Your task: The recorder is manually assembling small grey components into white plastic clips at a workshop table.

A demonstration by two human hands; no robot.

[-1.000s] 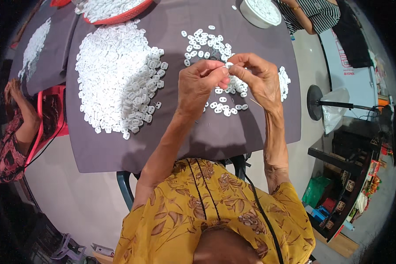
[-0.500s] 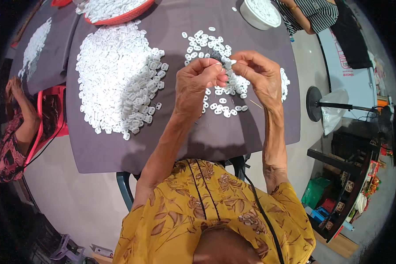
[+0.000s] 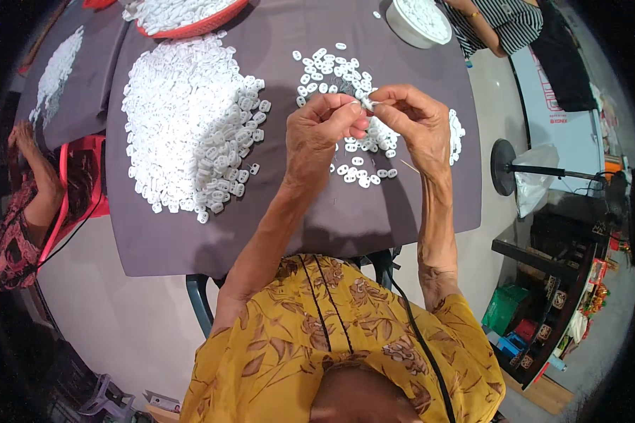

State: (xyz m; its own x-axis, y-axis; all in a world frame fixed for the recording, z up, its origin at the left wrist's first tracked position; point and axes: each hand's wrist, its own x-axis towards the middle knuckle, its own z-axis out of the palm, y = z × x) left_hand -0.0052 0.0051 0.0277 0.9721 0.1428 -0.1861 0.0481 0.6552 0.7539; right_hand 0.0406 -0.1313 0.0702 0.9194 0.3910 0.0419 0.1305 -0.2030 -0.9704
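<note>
My left hand (image 3: 317, 137) and my right hand (image 3: 416, 123) meet above the grey cloth-covered table (image 3: 296, 218), fingertips pinched together on one small white plastic piece (image 3: 367, 103). Under and around the hands lie scattered small white pieces (image 3: 356, 166). A large heap of the same white pieces (image 3: 190, 130) covers the table to the left of my left hand. Which hand carries the piece's weight cannot be told; both touch it.
A red-rimmed basket of white pieces (image 3: 183, 17) sits at the far edge, a white bowl (image 3: 416, 21) at far right. A person in a patterned top (image 3: 21, 204) sits at left, another person's striped sleeve (image 3: 501, 25) at top right. A fan stand (image 3: 515, 169) stands right.
Both hands have stayed joined over the scattered pieces; the fingers have shifted slightly around the small piece, with the pinch sitting a little higher and farther from me.
</note>
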